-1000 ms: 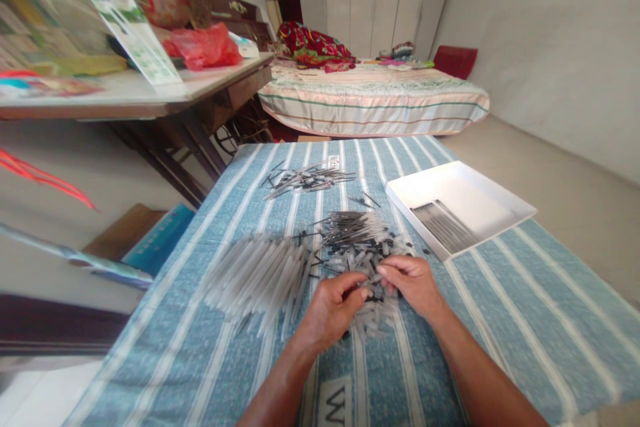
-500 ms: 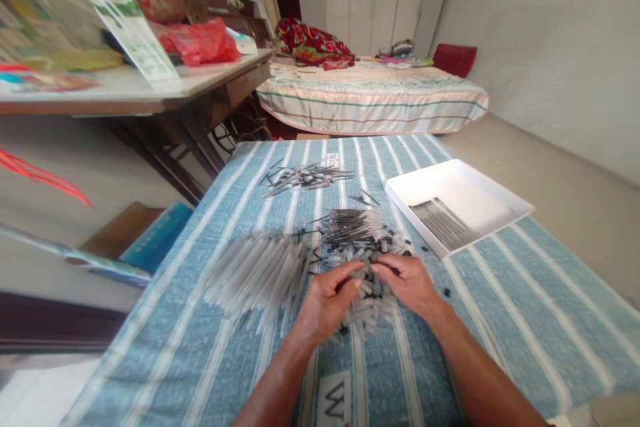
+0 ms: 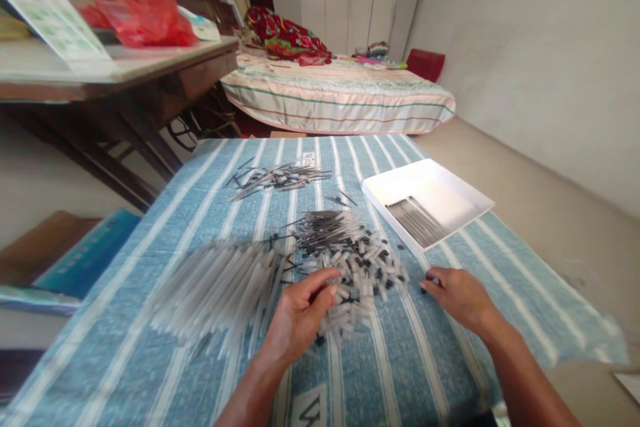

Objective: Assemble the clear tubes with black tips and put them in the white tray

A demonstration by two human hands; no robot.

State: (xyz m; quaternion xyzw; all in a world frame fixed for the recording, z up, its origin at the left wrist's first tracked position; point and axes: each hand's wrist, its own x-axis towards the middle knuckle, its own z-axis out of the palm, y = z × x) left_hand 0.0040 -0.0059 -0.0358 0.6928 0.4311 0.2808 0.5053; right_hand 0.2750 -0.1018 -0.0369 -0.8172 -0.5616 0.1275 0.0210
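My left hand (image 3: 304,307) is curled at the near left side of a heap of short clear caps and black plugs (image 3: 363,263). Its thumb and index finger come together, and whatever lies between them is too small to make out. Right of the heap, my right hand (image 3: 461,297) rests low over the cloth, fingers bent in a pinch. A small black plug (image 3: 423,286) shows at its thumb and fingertips. Long translucent pen barrels (image 3: 220,290) lie in a pile left of my left hand. Dark-ended refills (image 3: 323,230) are bunched behind the caps.
A shallow white box (image 3: 440,190) at the right holds a row of dark, thin pens (image 3: 414,219). Loose thin sticks (image 3: 280,177) lie at the far side of the striped tablecloth (image 3: 175,213). A desk (image 3: 165,73) stands left and a bed (image 3: 345,100) beyond.
My hands have parted: the right one has moved right, off the heap to the lone black plug. The left stays by the heap. The view has swung a little to the right.
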